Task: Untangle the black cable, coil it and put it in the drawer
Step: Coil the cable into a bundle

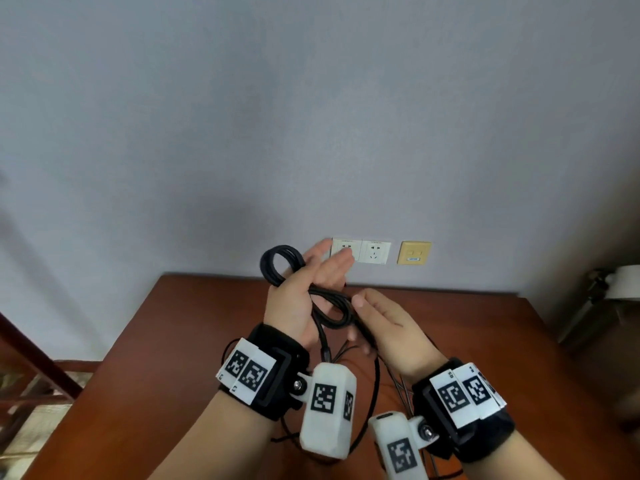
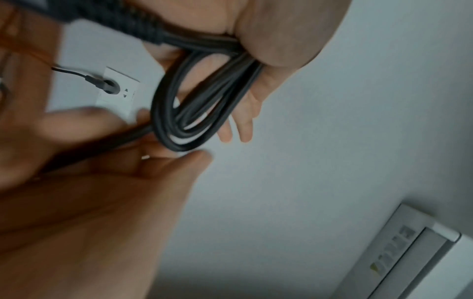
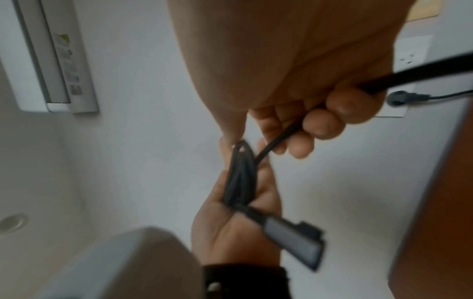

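Observation:
The black cable (image 1: 282,250) is wound in several loops on my left hand (image 1: 325,271), above the far edge of the table. In the left wrist view the coil (image 2: 179,125) lies across the palm, the thumb base presses it down and the fingers (image 2: 245,125) stretch out. My right hand (image 1: 363,320) sits just right of the coil. Its fingers (image 3: 320,125) curl round a loose strand of the cable (image 3: 271,145) that runs into the coil. A flat plug end (image 3: 294,238) sticks out below the left palm. No drawer shows in any view.
The brown wooden table (image 1: 173,341) spreads below my hands, with thin wires (image 1: 398,382) lying near my wrists. White wall sockets (image 1: 375,252) and a yellow plate (image 1: 414,252) sit on the wall behind. Wooden rails stand at the left.

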`<state>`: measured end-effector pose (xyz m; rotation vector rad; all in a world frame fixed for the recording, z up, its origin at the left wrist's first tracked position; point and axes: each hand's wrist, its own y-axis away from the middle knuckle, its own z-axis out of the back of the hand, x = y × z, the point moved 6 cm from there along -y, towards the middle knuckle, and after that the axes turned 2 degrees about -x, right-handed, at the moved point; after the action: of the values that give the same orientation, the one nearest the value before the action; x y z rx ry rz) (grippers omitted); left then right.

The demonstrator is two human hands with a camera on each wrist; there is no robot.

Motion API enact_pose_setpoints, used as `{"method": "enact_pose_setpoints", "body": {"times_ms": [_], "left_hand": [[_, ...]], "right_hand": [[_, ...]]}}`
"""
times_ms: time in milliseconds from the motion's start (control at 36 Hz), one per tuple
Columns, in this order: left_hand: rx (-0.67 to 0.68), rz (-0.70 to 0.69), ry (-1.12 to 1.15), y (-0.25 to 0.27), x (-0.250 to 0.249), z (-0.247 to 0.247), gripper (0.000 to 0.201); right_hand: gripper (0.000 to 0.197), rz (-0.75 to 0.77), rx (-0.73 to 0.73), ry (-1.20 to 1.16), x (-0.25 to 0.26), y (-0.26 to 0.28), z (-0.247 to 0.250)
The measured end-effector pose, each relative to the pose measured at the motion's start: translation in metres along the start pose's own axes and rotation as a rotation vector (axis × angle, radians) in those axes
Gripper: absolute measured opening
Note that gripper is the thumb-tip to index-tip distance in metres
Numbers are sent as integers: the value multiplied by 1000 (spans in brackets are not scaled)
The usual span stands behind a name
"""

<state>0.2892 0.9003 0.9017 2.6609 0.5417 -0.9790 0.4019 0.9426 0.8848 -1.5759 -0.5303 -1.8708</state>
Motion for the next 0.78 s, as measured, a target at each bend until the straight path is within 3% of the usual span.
{"method": "enact_pose_setpoints", "body": {"times_ms": [111,194,333,417,583,639,722,778], "left_hand": [[-41,-91,-15,-4,-16,7,36],[-88,-101,-10,-5,-20,10,27],[-186,-100,-45,-2,-29,19,16],[-196,-125,-36,-1,-34,21,22],[-200,-90,-82,-3,-33,24,40],[-211,-89,-96,-5,-34,27,41],[-230,-102,-70,-7,-36,30,41],[-243,-124,-44,-9,-40,32,40]], "right_hand": [[34,2,40,3,-8,3,3],[22,17,52,168,-19,0,8],[38,13,-96,361,-27,-4,36],[45,-12,-111,439,-28,-4,47],[16,55,-42,549,-15,-4,52],[18,121,-13,557,-8,-1,53],[10,209,-134,598,3,3,61],[16,166,-258,608,4,3,71]]}}
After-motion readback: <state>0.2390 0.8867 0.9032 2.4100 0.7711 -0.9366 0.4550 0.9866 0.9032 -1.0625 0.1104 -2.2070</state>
